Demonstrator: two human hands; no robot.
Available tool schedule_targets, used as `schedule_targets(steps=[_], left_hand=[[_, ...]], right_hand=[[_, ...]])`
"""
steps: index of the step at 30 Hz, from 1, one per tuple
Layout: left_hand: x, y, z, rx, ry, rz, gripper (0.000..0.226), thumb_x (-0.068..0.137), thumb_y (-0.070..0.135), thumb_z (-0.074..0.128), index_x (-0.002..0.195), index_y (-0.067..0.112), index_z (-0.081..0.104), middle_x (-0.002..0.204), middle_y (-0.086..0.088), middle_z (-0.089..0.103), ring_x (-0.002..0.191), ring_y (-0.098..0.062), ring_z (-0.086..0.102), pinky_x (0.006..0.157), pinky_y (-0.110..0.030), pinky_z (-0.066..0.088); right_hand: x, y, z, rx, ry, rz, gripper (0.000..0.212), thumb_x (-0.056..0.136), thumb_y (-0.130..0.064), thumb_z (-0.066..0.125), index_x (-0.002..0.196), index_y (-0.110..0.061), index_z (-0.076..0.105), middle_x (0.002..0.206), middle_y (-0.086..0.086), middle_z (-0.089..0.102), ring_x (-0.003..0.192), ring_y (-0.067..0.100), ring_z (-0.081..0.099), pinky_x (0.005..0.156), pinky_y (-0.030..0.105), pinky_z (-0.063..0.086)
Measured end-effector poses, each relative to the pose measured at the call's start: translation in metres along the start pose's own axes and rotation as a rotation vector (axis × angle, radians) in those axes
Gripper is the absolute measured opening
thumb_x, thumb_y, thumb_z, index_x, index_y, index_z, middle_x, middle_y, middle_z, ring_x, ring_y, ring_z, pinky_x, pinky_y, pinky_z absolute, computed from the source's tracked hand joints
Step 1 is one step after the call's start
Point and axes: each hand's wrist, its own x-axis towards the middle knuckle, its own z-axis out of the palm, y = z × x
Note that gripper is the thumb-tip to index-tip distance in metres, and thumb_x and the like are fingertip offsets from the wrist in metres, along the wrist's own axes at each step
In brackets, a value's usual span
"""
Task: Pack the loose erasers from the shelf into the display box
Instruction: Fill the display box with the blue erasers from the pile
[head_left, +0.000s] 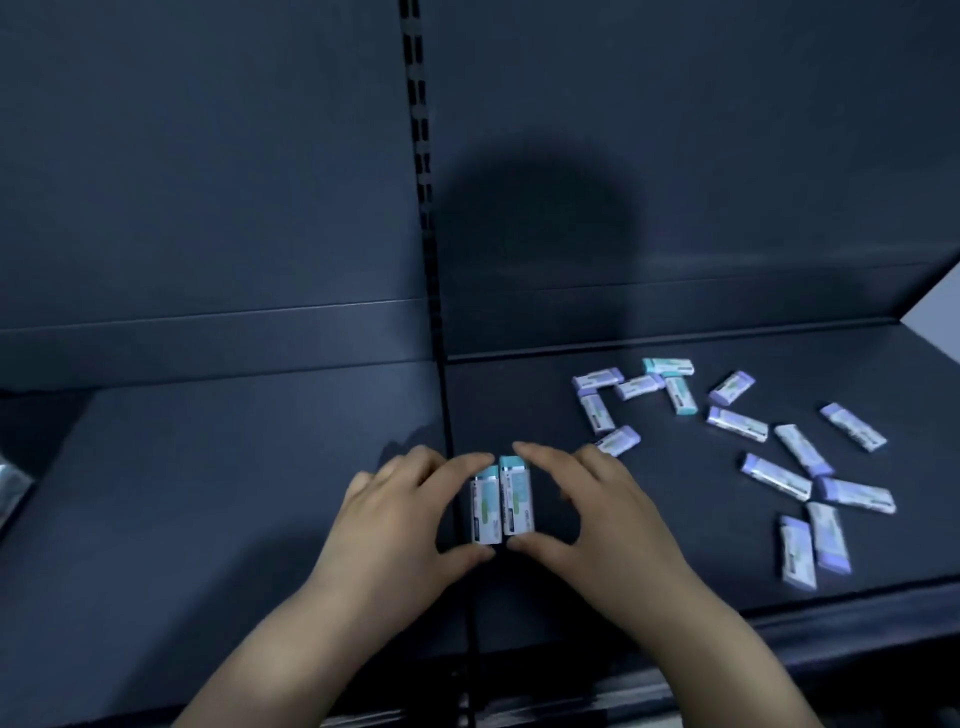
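Observation:
Two teal-capped erasers stand side by side on the dark shelf (260, 467) at its middle seam. My left hand (400, 509) pinches the left eraser (484, 506) between forefinger and thumb. My right hand (597, 509) pinches the right eraser (516, 499) the same way. Both erasers are pressed together, long sides touching. Several loose erasers (779, 467), purple-capped and teal-capped, lie scattered flat on the right half of the shelf. No display box shows in view.
A slotted upright post (423, 182) runs down the dark back panel and meets the shelf seam. A wrapped pale object (13, 488) pokes in at the far left edge. The shelf's front lip (779, 623) runs below the scattered erasers.

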Motion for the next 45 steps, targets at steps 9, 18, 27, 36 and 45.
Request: schedule_targets(steps=[9,18,27,36,45], left_hand=[[-0.035,-0.022,-0.001,0.039,0.109,-0.041,0.077,0.061,0.055,0.075,0.129,0.044,0.041,0.093,0.016,0.05,0.092,-0.011,0.057,0.075,-0.027,0.033],[-0.074,-0.049,-0.024,0.226,0.243,-0.131,0.079,0.057,0.056,0.077,0.126,0.033,0.049,0.084,0.01,0.055,0.08,-0.017,0.061,0.065,-0.029,0.036],[-0.118,-0.145,-0.068,0.326,0.285,-0.115,0.08,0.047,0.057,0.082,0.118,0.029,0.061,0.076,0.008,0.057,0.069,-0.02,0.059,0.062,-0.033,0.037],[-0.163,-0.308,-0.143,0.326,0.203,-0.163,0.076,0.046,0.057,0.083,0.114,0.03,0.063,0.071,0.011,0.057,0.065,-0.02,0.062,0.062,-0.031,0.033],[-0.167,-0.35,-0.157,0.206,-0.045,-0.168,0.08,0.061,0.072,0.065,0.133,0.055,0.035,0.099,0.017,0.045,0.103,-0.009,0.047,0.076,-0.031,0.022]], right_hand=[[-0.012,-0.024,0.015,0.036,-0.045,-0.021,0.074,0.072,-0.048,0.072,0.134,-0.052,0.033,0.091,-0.025,0.034,0.095,0.002,0.039,0.087,0.017,0.036],[0.007,-0.06,0.03,0.077,-0.168,-0.11,0.074,0.072,-0.052,0.069,0.136,-0.051,0.031,0.091,-0.025,0.036,0.095,0.0,0.037,0.087,0.018,0.035],[0.024,-0.159,0.096,0.102,-0.151,-0.084,0.073,0.075,-0.051,0.068,0.136,-0.053,0.028,0.088,-0.026,0.034,0.094,-0.005,0.034,0.088,0.015,0.034],[0.062,-0.294,0.186,0.081,-0.156,-0.075,0.075,0.074,-0.057,0.065,0.137,-0.052,0.026,0.089,-0.026,0.033,0.096,-0.003,0.036,0.085,0.014,0.032],[0.082,-0.341,0.21,-0.088,-0.212,-0.062,0.078,0.072,-0.062,0.063,0.14,-0.046,0.028,0.099,-0.015,0.034,0.11,0.007,0.039,0.09,0.019,0.035]])
